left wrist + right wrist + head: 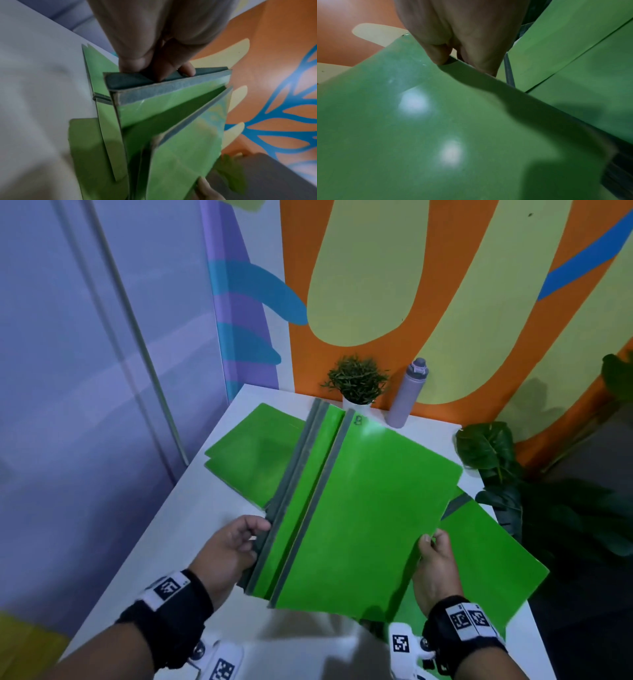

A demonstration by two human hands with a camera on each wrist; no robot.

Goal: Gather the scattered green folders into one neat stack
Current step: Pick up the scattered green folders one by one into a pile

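Both hands hold a bundle of green folders [370,508] with grey spines above a white table [191,529]. My left hand [236,546] grips the grey spines [154,81] at the bundle's left edge. My right hand [433,556] pinches the open right edge of the top folder [436,121]. The folders in the bundle are staggered, their spines not aligned. Two more green folders [253,450] lie overlapped at the table's far left. Another green folder [493,559] lies on the table under my right hand, reaching the right edge.
A small potted plant [356,381] and a lilac bottle [407,395] stand at the back of the table against the painted wall. Large dark leaves [489,450] hang by the table's right side. A glass partition is on the left.
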